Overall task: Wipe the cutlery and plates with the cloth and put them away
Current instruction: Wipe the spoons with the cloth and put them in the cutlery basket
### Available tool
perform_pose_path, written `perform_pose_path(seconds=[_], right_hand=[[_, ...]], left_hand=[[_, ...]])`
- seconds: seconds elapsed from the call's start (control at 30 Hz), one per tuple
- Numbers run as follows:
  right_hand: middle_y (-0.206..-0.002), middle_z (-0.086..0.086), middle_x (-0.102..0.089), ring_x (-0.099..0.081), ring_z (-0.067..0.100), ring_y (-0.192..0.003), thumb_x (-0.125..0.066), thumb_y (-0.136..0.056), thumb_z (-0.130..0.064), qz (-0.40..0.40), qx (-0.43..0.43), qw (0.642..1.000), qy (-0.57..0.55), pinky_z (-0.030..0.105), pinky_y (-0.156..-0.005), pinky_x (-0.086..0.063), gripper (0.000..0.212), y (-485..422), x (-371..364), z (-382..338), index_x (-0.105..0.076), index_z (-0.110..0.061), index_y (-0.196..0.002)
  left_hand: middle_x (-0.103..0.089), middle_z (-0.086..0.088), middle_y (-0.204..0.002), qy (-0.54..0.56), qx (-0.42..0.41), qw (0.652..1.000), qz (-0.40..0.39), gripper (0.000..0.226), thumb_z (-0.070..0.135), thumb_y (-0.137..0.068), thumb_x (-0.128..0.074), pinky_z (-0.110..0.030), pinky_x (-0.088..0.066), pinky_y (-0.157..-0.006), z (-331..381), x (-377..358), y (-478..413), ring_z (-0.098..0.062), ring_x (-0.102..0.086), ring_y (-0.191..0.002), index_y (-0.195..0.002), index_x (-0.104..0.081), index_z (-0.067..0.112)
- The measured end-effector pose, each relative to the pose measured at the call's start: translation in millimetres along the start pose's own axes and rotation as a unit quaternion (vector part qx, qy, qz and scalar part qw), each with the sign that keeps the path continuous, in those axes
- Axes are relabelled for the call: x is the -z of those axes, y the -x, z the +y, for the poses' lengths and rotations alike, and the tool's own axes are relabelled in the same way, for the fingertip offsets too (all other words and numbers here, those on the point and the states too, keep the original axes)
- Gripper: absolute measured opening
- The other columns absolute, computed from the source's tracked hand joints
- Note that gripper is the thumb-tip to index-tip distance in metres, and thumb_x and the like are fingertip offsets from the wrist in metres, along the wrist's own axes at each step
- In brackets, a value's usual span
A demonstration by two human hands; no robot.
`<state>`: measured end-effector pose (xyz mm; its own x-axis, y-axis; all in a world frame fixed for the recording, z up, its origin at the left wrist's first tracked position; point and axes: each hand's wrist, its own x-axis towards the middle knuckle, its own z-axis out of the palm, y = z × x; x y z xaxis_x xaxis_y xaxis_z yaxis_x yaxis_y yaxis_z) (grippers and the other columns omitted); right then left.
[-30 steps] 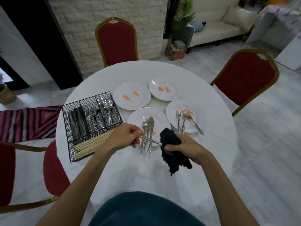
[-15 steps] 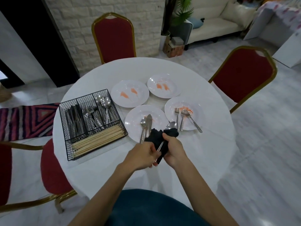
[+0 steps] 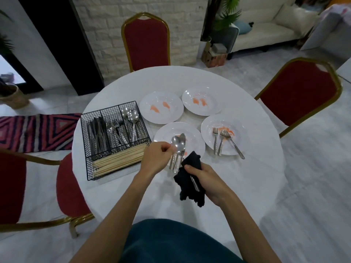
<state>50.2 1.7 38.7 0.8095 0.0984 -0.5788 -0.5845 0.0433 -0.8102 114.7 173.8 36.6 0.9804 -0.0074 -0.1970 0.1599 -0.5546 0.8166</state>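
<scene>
Over the near side of the round white bench, the left hand pinched the bowl of a shiny steel spoon. The right hand curled its fingers round the handle through the soft black cloth. The spoon likely handled light, stiff and slick — safest gripped by the handle, through the cloth.

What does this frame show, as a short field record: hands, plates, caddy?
left hand: pinches the spoon at its bowl
right hand: grips black cloth round the spoon's handle
near plate: knife lying on it, partly hidden
right plate: three forks, orange smears
far plates: orange smears, no cutlery
wire caddy: sorted utensils, chopsticks
</scene>
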Motion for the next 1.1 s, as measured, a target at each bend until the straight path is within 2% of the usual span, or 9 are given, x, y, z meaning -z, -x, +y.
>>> perform_pose_path(seconds=[0.07,0.13,0.27,0.43,0.57,0.67,0.77,0.97,1.1], right_hand=[[-0.1,0.014,-0.079,-0.077,0.026,-0.089,-0.06,-0.102,-0.02,-0.012,-0.01,1.0,0.005,0.031,-0.072,-0.058,0.023,-3.3,0.6,0.4,-0.066,-0.006,-0.119],[-0.1,0.014,-0.079,-0.077,0.027,-0.09,-0.06,-0.102,-0.018,-0.001,-0.012,1.0,-0.01,0.033,-0.075,-0.06,0.021,-5.9,-2.1,0.2,-0.068,-0.007,-0.117],[-0.099,0.013,-0.079,-0.077,0.026,-0.086,-0.058,-0.102,-0.016,0.014,-0.021,0.998,-0.055,0.035,-0.069,-0.06,0.019,-5.1,-4.3,6.7,-0.067,-0.01,-0.118],[-0.108,0.009,-0.077,-0.074,0.028,-0.102,-0.063,-0.101,-0.017,0.036,-0.016,0.997,-0.067,0.046,-0.094,-0.059,0.013,-9.6,-8.2,16.4,-0.068,-0.017,-0.112],[-0.107,0.009,-0.077,-0.075,0.031,-0.096,-0.061,-0.101,-0.021,0.052,-0.003,0.998,-0.039,0.046,-0.078,-0.062,0.017,-27.8,-16.1,9.3,-0.067,-0.022,-0.117],[-0.105,0.003,-0.078,-0.075,0.023,-0.097,-0.062,-0.101,-0.02,0.044,-0.004,0.999,-0.018,0.041,-0.088,-0.061,0.018,-38.0,-18.9,6.4,-0.069,-0.025,-0.116],[-0.105,0.005,-0.078,-0.074,0.028,-0.099,-0.064,-0.099,-0.021,0.055,-0.026,0.998,-0.015,0.053,-0.093,-0.058,0.014,-46.3,-17.8,11.8,-0.069,-0.023,-0.113],[-0.11,0.008,-0.076,-0.072,0.029,-0.102,-0.066,-0.098,-0.019,0.08,-0.067,0.993,-0.057,0.049,-0.092,-0.059,0.02,-57.1,-11.6,17.3,-0.067,-0.02,-0.118],[-0.109,0.013,-0.076,-0.072,0.036,-0.1,-0.067,-0.097,-0.02,0.089,-0.08,0.991,-0.068,0.048,-0.078,-0.061,0.021,-65.8,-6.4,14.5,-0.066,-0.019,-0.117]], left_hand=[[-0.073,-0.004,-0.07,0.028,0.022,0.999,0.035,0.027,0.033,-0.093,-0.066,-0.036,-0.052,-0.067,-1.6,-4.0,2.1,-0.02,-0.069,-0.07,-0.077,-0.076,0.014],[-0.07,0.003,-0.067,0.002,0.013,1.0,0.002,0.026,0.032,-0.095,-0.063,-0.026,-0.05,-0.061,0.0,-18.6,12.0,-0.011,-0.064,-0.063,-0.073,-0.073,0.022],[-0.072,0.007,-0.068,-0.042,0.031,0.997,-0.062,0.026,0.031,-0.092,-0.064,-0.037,-0.058,-0.071,-6.1,-21.9,12.1,-0.014,-0.07,-0.071,-0.068,-0.072,0.028],[-0.076,0.002,-0.076,0.044,0.088,0.994,0.056,0.026,0.026,-0.098,-0.061,-0.041,-0.057,-0.069,-15.0,-1.7,-6.8,-0.025,-0.073,-0.074,-0.079,-0.076,0.018],[-0.075,-0.008,-0.081,0.167,0.134,0.975,-0.057,0.023,0.026,-0.094,-0.067,-0.037,-0.053,-0.069,-19.3,-27.5,3.1,-0.024,-0.069,-0.076,-0.082,-0.076,0.009],[-0.068,-0.007,-0.079,0.229,0.183,0.954,-0.062,0.019,0.021,-0.093,-0.07,-0.034,-0.053,-0.071,-28.2,-30.1,-0.3,-0.019,-0.065,-0.074,-0.08,-0.07,0.008],[-0.073,-0.005,-0.082,0.264,0.233,0.934,-0.062,0.017,0.019,-0.096,-0.067,-0.032,-0.056,-0.071,-38.1,-16.0,-23.0,-0.017,-0.073,-0.073,-0.08,-0.064,0.013],[-0.066,-0.009,-0.079,0.154,0.235,0.959,0.042,0.012,0.016,-0.101,-0.06,-0.028,-0.053,-0.058,-62.2,32.4,-97.6,-0.016,-0.062,-0.06,-0.1,-0.066,0.006],[-0.065,-0.004,-0.075,0.006,0.167,0.983,0.075,0.017,0.018,-0.101,-0.059,-0.033,-0.058,-0.067,-72.5,56.7,-142.4,-0.02,-0.061,-0.065,-0.101,-0.072,0.006]])
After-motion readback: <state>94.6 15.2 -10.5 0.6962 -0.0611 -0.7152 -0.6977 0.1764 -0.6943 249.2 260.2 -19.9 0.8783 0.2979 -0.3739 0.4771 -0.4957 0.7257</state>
